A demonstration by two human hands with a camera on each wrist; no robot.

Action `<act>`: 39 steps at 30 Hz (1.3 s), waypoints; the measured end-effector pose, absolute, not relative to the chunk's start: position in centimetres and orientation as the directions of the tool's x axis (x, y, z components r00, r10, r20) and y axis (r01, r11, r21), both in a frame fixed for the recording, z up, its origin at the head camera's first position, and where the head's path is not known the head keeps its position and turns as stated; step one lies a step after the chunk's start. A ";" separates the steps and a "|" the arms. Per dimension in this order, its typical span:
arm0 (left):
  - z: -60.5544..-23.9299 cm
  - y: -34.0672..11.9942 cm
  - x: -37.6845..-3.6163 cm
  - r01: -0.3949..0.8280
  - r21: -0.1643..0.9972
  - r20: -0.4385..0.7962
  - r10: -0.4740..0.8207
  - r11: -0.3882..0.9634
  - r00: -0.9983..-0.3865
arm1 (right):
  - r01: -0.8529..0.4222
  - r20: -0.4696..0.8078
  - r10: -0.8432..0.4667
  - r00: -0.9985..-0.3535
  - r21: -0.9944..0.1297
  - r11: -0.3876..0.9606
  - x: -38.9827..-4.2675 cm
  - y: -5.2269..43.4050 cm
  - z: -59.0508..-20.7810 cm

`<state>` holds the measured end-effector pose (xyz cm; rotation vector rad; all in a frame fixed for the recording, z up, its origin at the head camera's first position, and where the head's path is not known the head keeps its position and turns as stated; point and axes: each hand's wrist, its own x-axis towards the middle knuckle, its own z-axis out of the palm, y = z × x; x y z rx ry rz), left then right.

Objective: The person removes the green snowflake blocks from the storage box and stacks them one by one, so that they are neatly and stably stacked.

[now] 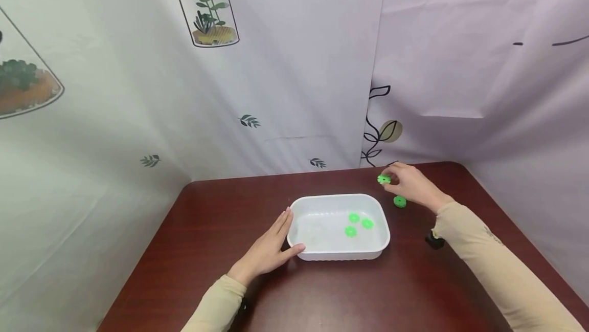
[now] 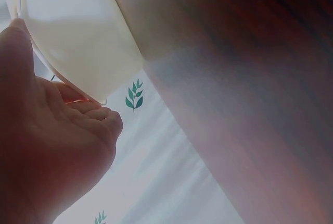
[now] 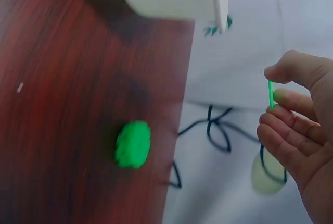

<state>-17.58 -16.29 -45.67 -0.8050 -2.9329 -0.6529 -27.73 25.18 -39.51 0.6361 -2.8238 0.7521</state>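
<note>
**Right hand lifts a green disc beside the white tray**

Right hand (image 1: 412,184) pinches a small green disc (image 1: 384,179) between thumb and fingertips, just off the far right corner of the white tray (image 1: 322,255); the right wrist view shows the disc edge-on in that pinch. Left hand (image 1: 271,248) lies with straight fingers against the tray's left wall, thumb at its near corner, gripping nothing. Three green discs (image 1: 357,223) sit inside the tray, toward its right end. One more loose disc (image 1: 400,201) lies on the table just right of the tray.

My judgement: the piece is thin and held only at its edge, so a firm pinch and a low carry over the tray's rim would suit, with the left hand bracing the light tray.

The table (image 1: 207,219) under the tray is dark red-brown wood, glossy. Behind the tray hang pale cloth backdrops (image 1: 285,66) printed with leaves and plants.
</note>
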 end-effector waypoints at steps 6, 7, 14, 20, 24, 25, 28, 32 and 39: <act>-45.6 -16.3 -17.6 0.491 0.396 0.133 0.481 0.776 -0.867 | -0.416 0.243 -0.340 -0.908 -0.432 0.800 -27.5 27.4 -40.7; -45.6 -16.2 -17.6 0.490 0.395 0.132 0.480 0.777 -0.867 | -0.413 0.242 -0.338 -0.910 -0.430 0.803 -27.4 27.7 -41.0; -45.6 -16.2 -17.7 0.501 0.382 0.142 0.486 0.777 -0.862 | -0.418 0.253 -0.339 -0.906 -0.411 0.810 -27.3 28.9 -43.1; -45.5 -16.3 -17.5 0.505 0.380 0.150 0.487 0.775 -0.860 | -0.423 0.239 -0.351 -0.905 -0.430 0.798 -27.2 29.3 -44.5; -45.5 -16.2 -17.5 0.504 0.384 0.151 0.485 0.774 -0.861 | -0.422 0.229 -0.356 -0.906 -0.430 0.798 -27.2 29.4 -45.0; -45.6 -16.2 -17.5 0.503 0.386 0.152 0.485 0.773 -0.861 | -0.423 0.229 -0.356 -0.906 -0.430 0.798 -27.2 29.4 -45.1; -45.6 -16.2 -17.6 0.504 0.389 0.152 0.486 0.771 -0.860 | -0.425 0.229 -0.359 -0.905 -0.427 0.798 -27.2 29.4 -45.4; -45.5 -16.2 -17.5 0.499 0.390 0.141 0.486 0.774 -0.863 | -0.431 0.235 -0.363 -0.902 -0.421 0.798 -27.2 29.4 -45.6; -45.5 -16.2 -17.5 0.504 0.383 0.146 0.488 0.775 -0.861 | -0.444 0.246 -0.371 -0.895 -0.419 0.792 -27.2 29.3 -45.6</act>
